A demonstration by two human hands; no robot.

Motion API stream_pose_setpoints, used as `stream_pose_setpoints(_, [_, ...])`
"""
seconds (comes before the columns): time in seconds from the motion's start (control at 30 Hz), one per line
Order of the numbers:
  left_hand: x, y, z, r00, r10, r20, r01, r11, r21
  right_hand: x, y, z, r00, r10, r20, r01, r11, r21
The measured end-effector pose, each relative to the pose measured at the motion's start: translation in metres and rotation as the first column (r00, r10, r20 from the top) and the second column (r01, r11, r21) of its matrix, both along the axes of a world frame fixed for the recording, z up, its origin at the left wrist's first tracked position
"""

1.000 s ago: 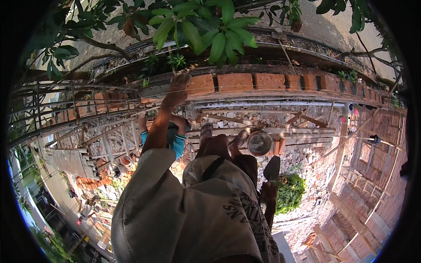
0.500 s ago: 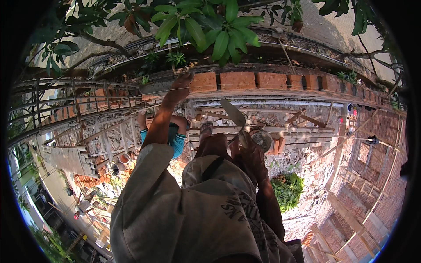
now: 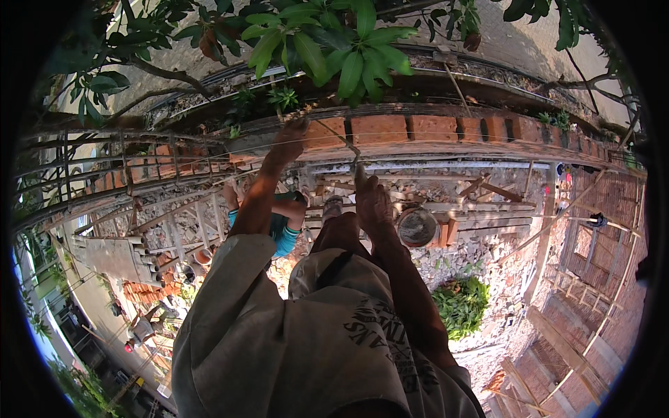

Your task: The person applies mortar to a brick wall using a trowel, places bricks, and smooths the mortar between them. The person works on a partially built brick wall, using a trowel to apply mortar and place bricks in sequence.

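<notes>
My left hand [image 3: 288,139] grips the red brick [image 3: 325,129] at the left end of a row on the wall top, beside grey mortar [image 3: 251,142]. My right hand [image 3: 374,198] holds a trowel [image 3: 359,174] by its handle, its blade seen nearly edge-on and angled up over the brick's face. A thin string runs along the bricks. A round bucket of grey mortar [image 3: 417,227] sits below my right hand, beside loose bricks.
Rebar cage [image 3: 77,177] at left; leafy branches [image 3: 348,52] over the wall. Below are scaffold planks [image 3: 488,220], rubble, a leaf pile [image 3: 460,306] and a co-worker in a teal shirt [image 3: 284,240]. Another person [image 3: 143,327] is farther down left.
My right hand has brought the trowel up and left from beside the bucket to the brick row, turning its blade edge-on. My left hand stays at the brick. The co-worker below shifts slightly.
</notes>
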State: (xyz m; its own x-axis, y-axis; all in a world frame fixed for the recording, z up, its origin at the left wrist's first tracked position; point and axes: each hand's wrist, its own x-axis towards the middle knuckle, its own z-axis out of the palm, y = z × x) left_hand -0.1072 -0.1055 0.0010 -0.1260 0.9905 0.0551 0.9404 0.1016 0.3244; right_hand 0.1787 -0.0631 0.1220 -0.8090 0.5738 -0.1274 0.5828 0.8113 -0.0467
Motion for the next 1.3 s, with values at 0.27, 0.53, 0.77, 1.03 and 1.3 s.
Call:
stream_pose_setpoints(0.27, [-0.005,-0.004,-0.012,0.999,-0.002,-0.036,0.001,1.000,-0.030,0.057,-0.002,-0.031,0.970,-0.063,-0.235,0.044,0.996,-0.083])
stream_pose_setpoints(0.53, [-0.002,0.000,0.023,0.972,0.230,-0.047,-0.226,0.859,-0.459,0.270,-0.045,-0.126,0.560,-0.808,-0.184,0.646,0.565,-0.514])
stream_pose_setpoints(0.77, [-0.054,-0.022,0.009,0.932,0.360,-0.050,-0.319,0.744,-0.587,0.427,-0.054,-0.275,0.003,-0.980,0.198,0.891,-0.087,-0.446])
stream_pose_setpoints(1.03, [-0.145,-0.065,0.036,0.957,0.185,-0.222,-0.276,0.813,-0.513,0.546,0.046,-0.467,0.257,-0.965,0.054,0.929,0.231,-0.288])
stream_pose_setpoints(1.3, [-0.115,-0.024,0.030,0.854,0.266,-0.447,-0.470,0.763,-0.444,0.578,0.119,-0.618,0.606,-0.795,0.031,0.790,0.596,-0.143])
